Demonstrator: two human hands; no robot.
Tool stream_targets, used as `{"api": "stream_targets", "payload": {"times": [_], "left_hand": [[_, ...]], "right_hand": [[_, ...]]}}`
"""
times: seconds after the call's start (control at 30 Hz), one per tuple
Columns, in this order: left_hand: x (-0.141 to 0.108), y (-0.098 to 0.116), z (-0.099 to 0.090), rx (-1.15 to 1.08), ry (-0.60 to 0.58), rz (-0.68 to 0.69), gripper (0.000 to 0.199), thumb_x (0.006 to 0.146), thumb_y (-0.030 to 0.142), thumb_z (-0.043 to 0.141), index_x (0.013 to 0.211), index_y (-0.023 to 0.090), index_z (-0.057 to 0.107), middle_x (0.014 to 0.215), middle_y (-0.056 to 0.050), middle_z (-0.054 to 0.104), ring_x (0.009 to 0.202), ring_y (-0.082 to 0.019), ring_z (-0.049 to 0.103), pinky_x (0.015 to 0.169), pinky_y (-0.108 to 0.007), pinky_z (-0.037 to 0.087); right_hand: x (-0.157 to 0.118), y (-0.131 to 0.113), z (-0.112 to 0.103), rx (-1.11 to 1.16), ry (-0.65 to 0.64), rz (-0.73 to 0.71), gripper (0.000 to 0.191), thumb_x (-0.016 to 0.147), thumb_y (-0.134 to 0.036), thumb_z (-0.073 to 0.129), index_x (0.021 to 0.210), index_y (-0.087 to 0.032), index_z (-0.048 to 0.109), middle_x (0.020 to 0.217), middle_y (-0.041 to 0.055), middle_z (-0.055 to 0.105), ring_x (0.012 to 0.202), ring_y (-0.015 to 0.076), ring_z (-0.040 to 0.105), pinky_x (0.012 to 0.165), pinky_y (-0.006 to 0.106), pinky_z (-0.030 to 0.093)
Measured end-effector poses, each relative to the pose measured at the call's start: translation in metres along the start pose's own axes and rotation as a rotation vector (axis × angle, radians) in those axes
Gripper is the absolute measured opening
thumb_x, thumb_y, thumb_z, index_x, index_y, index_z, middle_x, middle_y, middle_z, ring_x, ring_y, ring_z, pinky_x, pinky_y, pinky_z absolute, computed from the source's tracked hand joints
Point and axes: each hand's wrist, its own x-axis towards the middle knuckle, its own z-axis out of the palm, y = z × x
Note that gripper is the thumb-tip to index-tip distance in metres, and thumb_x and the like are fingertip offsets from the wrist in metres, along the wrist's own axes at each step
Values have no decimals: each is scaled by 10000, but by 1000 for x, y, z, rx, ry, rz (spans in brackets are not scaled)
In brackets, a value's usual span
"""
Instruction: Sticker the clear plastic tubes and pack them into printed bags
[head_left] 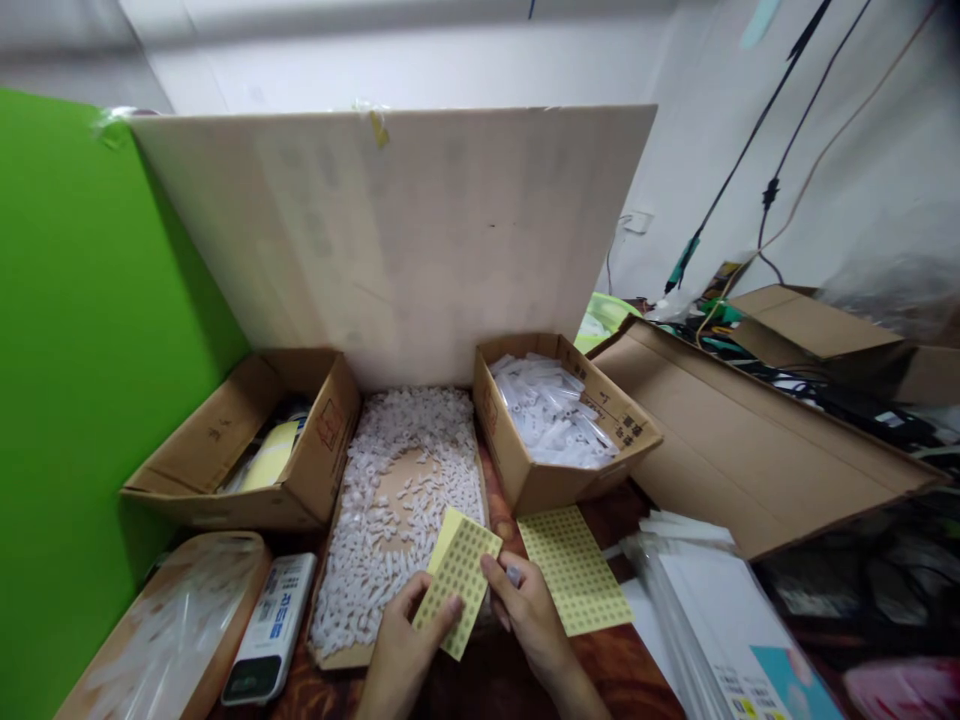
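Observation:
My left hand [412, 632] grips a yellow sticker sheet [459, 580] printed with rows of small dark marks, its thumb lying over the front. My right hand [525, 605] pinches at the sheet's right edge, and a small translucent piece [514, 575] shows among its fingers. Behind the hands lies a cardboard tray [343, 657] full of small white plastic parts [405, 420], with a bare patch in its middle. A second yellow sticker sheet [576, 570] rests on the table to the right of my right hand.
An open box [570, 490] of clear bags stands behind right, another box [225, 508] behind left. A white device [270, 630] and a tub of plastic bags [169, 630] lie at left. Stacked white packages [720, 610] are at right. A pale board [412, 240] stands behind.

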Motion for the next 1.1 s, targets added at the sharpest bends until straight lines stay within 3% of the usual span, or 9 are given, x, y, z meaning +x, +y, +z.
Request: {"api": "stream_targets", "payload": {"times": [0.3, 0.43, 0.5, 0.57, 0.63, 0.77, 0.97, 1.03, 1.1], "left_hand": [[-4, -12, 0, -89, -84, -20, 483, 726, 632, 788, 844, 178, 675, 821, -58, 749, 776, -244, 705, 717, -310, 565], [-10, -17, 11, -251, 70, -47, 607, 753, 632, 769, 1146, 184, 653, 1046, -115, 769, 947, -288, 736, 785, -340, 597], [-13, -15, 12, -304, 98, -47, 684, 761, 614, 770, 1265, 184, 602, 1126, -137, 757, 976, -296, 737, 802, -357, 607], [-13, -12, 7, -298, 82, -41, 673, 782, 600, 755, 1282, 183, 583, 1148, -144, 751, 944, -291, 744, 784, -363, 613], [-8, -10, -3, -189, 48, -33, 565, 804, 590, 732, 1176, 181, 617, 1079, -123, 766, 888, -277, 746, 756, -355, 610], [20, -19, -31, 321, 129, 109, 368, 806, 534, 687, 958, 199, 670, 864, -75, 765, 840, -307, 734, 756, -389, 590], [47, -27, -49, 674, 437, 485, 334, 858, 355, 576, 1128, 181, 668, 1299, -187, 666, 1278, -386, 577, 1124, -569, 394], [40, -20, -44, 647, 409, 493, 321, 889, 398, 586, 1107, 184, 684, 1333, -187, 648, 1319, -386, 541, 1157, -582, 347], [25, -10, -34, 496, 233, 378, 347, 918, 479, 589, 1087, 196, 696, 1240, -165, 702, 1233, -356, 614, 1111, -538, 423]], "right_hand": [[-7, 4, -8, 17, -8, -65, 638, 808, -773, 668, 655, -157, 601, 422, -29, 483, 365, 85, 394, 404, 215, 282], [-8, 3, -17, 179, 97, -103, 502, 774, -603, 816, 957, -136, 786, 785, 99, 753, 483, 148, 607, 456, 259, 483], [-10, -2, -22, 287, 143, -120, 396, 765, -400, 869, 1079, -170, 796, 1054, 141, 775, 776, 237, 738, 655, 328, 609], [-14, -10, -28, 448, 116, -162, 416, 755, -228, 829, 1167, -206, 776, 1289, 141, 710, 1194, 317, 660, 954, 435, 588], [-18, -18, -32, 609, 53, -221, 576, 730, -124, 730, 1290, -259, 712, 1470, 104, 592, 1417, 330, 476, 1119, 548, 466], [-25, -35, -33, 749, -26, -312, 883, 640, -102, 586, 1484, -350, 515, 1619, 47, 412, 1500, 345, 342, 1152, 702, 327], [-33, -46, -20, 802, -75, -335, 1029, 523, -176, 569, 1531, -334, 438, 1641, 70, 362, 1521, 380, 274, 1124, 730, 300], [-33, -46, -17, 831, -104, -344, 1028, 523, -176, 583, 1529, -332, 443, 1645, 78, 350, 1530, 380, 250, 1128, 725, 291], [-33, -44, -16, 846, -154, -353, 1005, 545, -170, 610, 1521, -354, 454, 1652, 65, 335, 1544, 369, 217, 1134, 724, 276]]}}
